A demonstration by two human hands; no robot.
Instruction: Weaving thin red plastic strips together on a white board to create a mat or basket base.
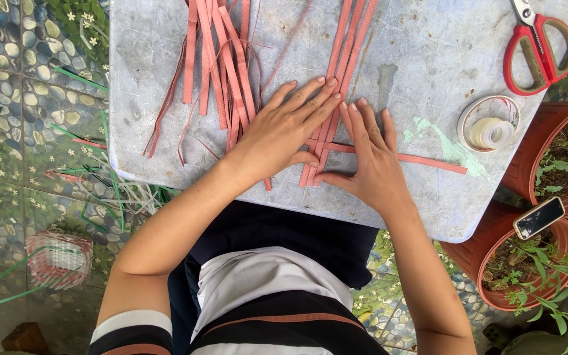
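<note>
Both hands press flat on pink plastic strips laid on a grey-white table [428, 59]. My left hand [284, 128] lies palm down over the upright pink strips [346, 46], fingers stretched toward the far side. My right hand [369, 158] rests beside it, fingers spread over the spot where a crosswise pink strip [428, 161] passes the upright ones, thumb near their lower ends. A loose bundle of pink strips [221, 59] lies just left of my left hand.
Red-handled scissors [537, 46] lie at the table's far right, a clear tape roll [491, 128] below them. Terracotta plant pots [560, 164] stand to the right, a phone [539, 217] on one rim. Green and white strips [110, 184] and a small woven basket [60, 256] lie on the patterned floor.
</note>
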